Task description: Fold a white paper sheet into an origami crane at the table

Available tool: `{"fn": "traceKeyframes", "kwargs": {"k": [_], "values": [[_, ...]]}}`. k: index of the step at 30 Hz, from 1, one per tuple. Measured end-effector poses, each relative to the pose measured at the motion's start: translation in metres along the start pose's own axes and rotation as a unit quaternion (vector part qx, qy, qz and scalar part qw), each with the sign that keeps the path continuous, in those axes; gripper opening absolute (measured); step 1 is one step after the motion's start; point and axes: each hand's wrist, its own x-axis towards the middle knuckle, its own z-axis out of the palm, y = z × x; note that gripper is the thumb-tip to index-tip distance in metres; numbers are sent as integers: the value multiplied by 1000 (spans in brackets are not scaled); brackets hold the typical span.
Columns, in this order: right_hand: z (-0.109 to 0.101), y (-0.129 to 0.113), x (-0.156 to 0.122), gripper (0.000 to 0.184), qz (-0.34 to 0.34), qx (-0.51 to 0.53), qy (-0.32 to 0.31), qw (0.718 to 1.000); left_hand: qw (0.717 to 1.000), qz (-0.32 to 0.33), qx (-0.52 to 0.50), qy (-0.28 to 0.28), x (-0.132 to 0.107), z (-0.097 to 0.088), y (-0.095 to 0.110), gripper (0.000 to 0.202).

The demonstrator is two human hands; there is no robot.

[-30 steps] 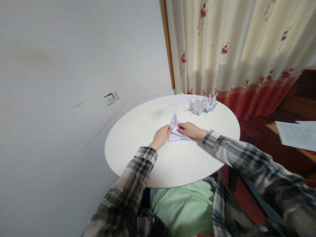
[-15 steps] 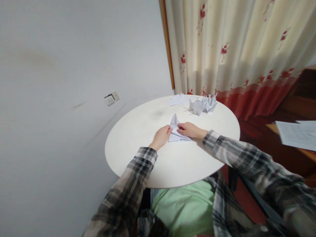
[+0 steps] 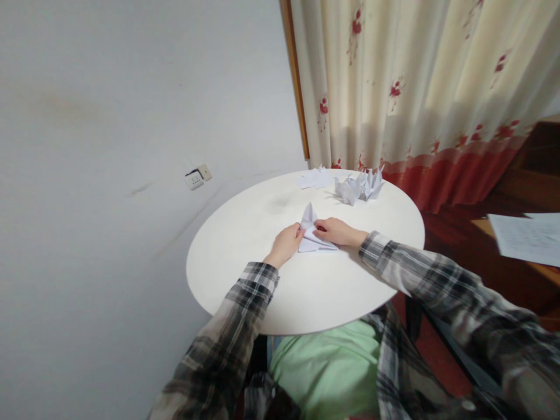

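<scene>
A partly folded white paper (image 3: 311, 234) lies near the middle of a round white table (image 3: 245, 245), one pointed flap standing up. My left hand (image 3: 286, 244) pinches its left edge with curled fingers. My right hand (image 3: 335, 231) rests on its right side, fingers bent and pressing the paper down. Both arms wear plaid sleeves.
Several finished folded paper figures (image 3: 361, 185) stand at the table's far side, with flat paper sheets (image 3: 315, 178) beside them. A flowered curtain (image 3: 415, 93) hangs behind. To the right, printed sheets (image 3: 525, 236) lie on a wooden surface. A wall socket (image 3: 196, 175) sits at left.
</scene>
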Motion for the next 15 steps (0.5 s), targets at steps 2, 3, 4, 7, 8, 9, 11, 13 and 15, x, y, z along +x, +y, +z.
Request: {"fn": "traceKeyframes", "kwargs": {"k": [2,3,4,7,8,9,11,13,15], "values": [[0,0,0,32,0,2,-2,1000,1000,-2,-2,-1,0,0,0,26],[0,0,0,31,1,2,-3,1000,1000,-3,-3,-2,0,0,0,26],[0,0,0,31,2,2,-5,1000,1000,-3,-4,-2,-1,0,0,26],[-1,0,1,31,2,-2,-9,1000,1000,0,-6,-1,-1,-1,1,26],[-1,0,1,31,2,-2,-9,1000,1000,0,-5,-2,-1,-1,1,26],[-1,0,1,31,1,-2,-8,1000,1000,0,-5,-3,-1,-1,1,26],[-1,0,1,31,-3,0,-7,1000,1000,-3,-4,-7,-1,-2,1,26],[-2,0,1,31,-7,4,-7,1000,1000,-2,-4,-8,-1,-3,2,26],[-3,0,0,31,-8,8,-8,1000,1000,-3,-6,-6,-1,-3,2,27]]}}
